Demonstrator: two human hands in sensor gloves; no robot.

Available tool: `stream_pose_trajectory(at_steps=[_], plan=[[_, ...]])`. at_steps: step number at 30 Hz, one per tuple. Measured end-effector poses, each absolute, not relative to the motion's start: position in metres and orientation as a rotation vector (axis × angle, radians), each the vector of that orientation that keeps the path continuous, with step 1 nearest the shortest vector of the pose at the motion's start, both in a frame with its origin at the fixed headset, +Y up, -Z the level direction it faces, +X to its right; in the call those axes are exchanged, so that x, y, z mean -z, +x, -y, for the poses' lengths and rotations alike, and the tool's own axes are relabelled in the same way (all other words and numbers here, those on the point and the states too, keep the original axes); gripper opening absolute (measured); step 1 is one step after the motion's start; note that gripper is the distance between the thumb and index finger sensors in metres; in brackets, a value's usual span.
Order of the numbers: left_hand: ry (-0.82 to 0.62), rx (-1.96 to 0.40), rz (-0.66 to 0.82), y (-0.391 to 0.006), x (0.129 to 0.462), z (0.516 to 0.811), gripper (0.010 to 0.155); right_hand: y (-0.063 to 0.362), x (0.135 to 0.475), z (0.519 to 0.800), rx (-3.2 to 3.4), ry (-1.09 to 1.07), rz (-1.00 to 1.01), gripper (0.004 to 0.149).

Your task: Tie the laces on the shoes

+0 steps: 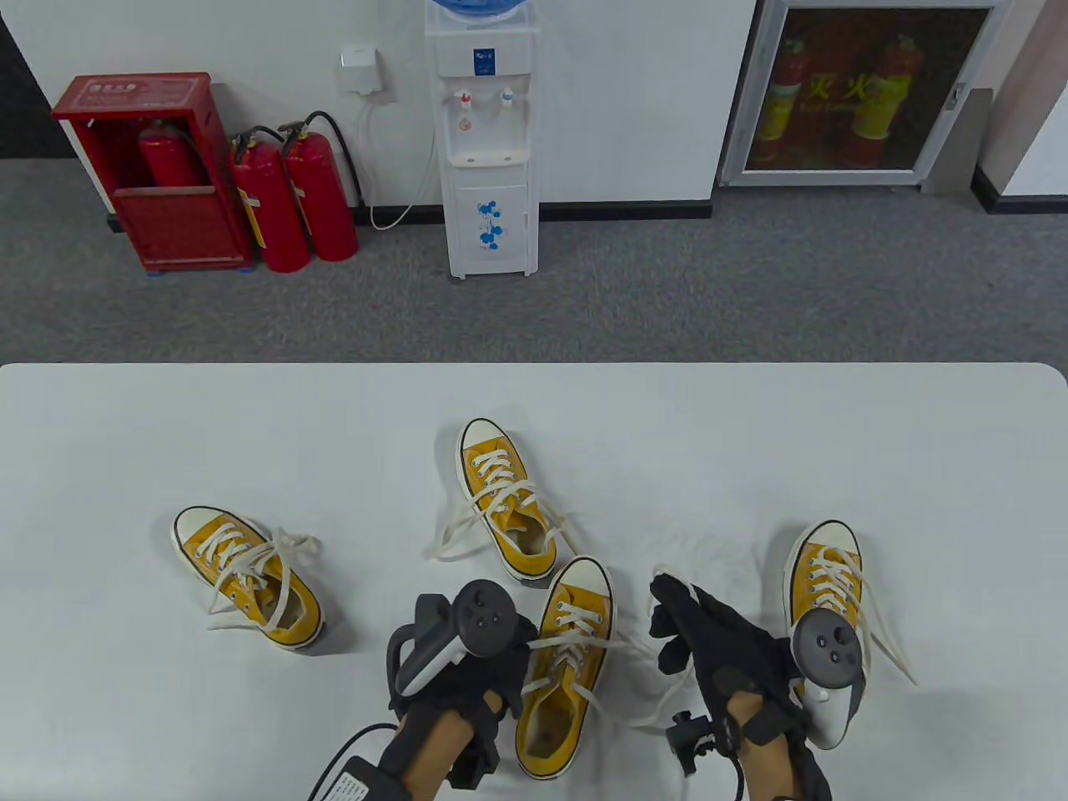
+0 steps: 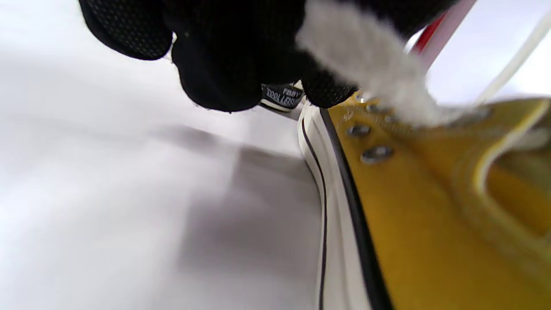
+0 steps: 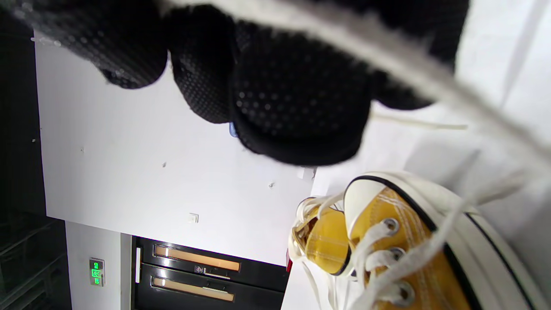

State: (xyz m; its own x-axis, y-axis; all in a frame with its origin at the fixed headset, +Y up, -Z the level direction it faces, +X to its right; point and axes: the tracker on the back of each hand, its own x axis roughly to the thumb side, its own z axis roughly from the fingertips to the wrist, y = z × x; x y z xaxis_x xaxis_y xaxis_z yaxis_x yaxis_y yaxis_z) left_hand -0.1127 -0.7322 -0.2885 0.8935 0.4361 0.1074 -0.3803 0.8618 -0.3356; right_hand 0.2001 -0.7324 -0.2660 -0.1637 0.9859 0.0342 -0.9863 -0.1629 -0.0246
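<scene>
Nearest the person, the middle shoe [image 1: 563,667] stands on the table [image 1: 125,434] between both gloved hands, toe pointing away, its laces pulled out sideways. The main risk, as I judge it, is slack: one lace end [image 1: 659,705] curls loose on the table beside the right wrist, and if either hand pulls unevenly the crossing could slip apart or drag the light shoe sideways. A lace could also slide off the smooth glove fabric before a knot forms.

The left hand [image 1: 467,659] sits against the shoe's left side; in the left wrist view its curled fingers [image 2: 215,73] close around a white lace [image 2: 370,60] just above the eyelets. The right hand [image 1: 709,638] is raised to the shoe's right, fingers bunched, pinching the other lace [image 1: 663,576], which runs taut across its fingertips [image 3: 301,107] in the right wrist view.

Farther off lie three more yellow shoes: one [image 1: 826,576] just right of the right hand, one [image 1: 505,501] beyond the middle shoe, one [image 1: 250,576] to the left, all with laces loose.
</scene>
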Motion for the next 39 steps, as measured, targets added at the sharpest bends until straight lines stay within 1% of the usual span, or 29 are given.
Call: stream_pose_trajectory(at_steps=[4,7,10,15,23,26,30,33,37,39], plan=[[-0.374,-0.649,0.170,-0.133,0.288,0.734,0.040,0.201,0.265,0.730,-1.737,0.026,0.071,0.051],[-0.435,-0.861,0.183,-0.144,0.291,0.736,0.040,0.201,0.265,0.728,-1.737,0.039,0.092,0.051],[-0.482,-1.055,0.210,-0.145,0.291,0.738,0.041,0.201,0.265,0.726,-1.735,0.067,0.098,0.051],[-0.529,-1.303,0.268,-0.140,0.289,0.736,0.041,0.200,0.265,0.725,-1.726,0.098,0.102,0.048],[-0.625,-1.528,0.329,-0.127,0.285,0.739,0.040,0.197,0.264,0.722,-1.748,0.125,0.122,0.045],[-0.658,-1.611,0.347,-0.123,0.284,0.741,0.040,0.196,0.262,0.718,-1.772,0.136,0.174,0.045],[-0.674,-1.699,0.374,-0.119,0.282,0.743,0.040,0.194,0.260,0.715,-1.792,0.166,0.188,0.044],[-0.685,-1.788,0.394,-0.115,0.280,0.744,0.043,0.190,0.260,0.713,-1.820,0.210,0.170,0.044],[-0.628,-1.721,0.440,-0.112,0.279,0.740,0.048,0.181,0.261,0.713,-1.838,0.286,0.128,0.044],[-0.618,-1.691,0.471,-0.109,0.277,0.737,0.053,0.176,0.260,0.712,-1.850,0.322,0.120,0.045]])
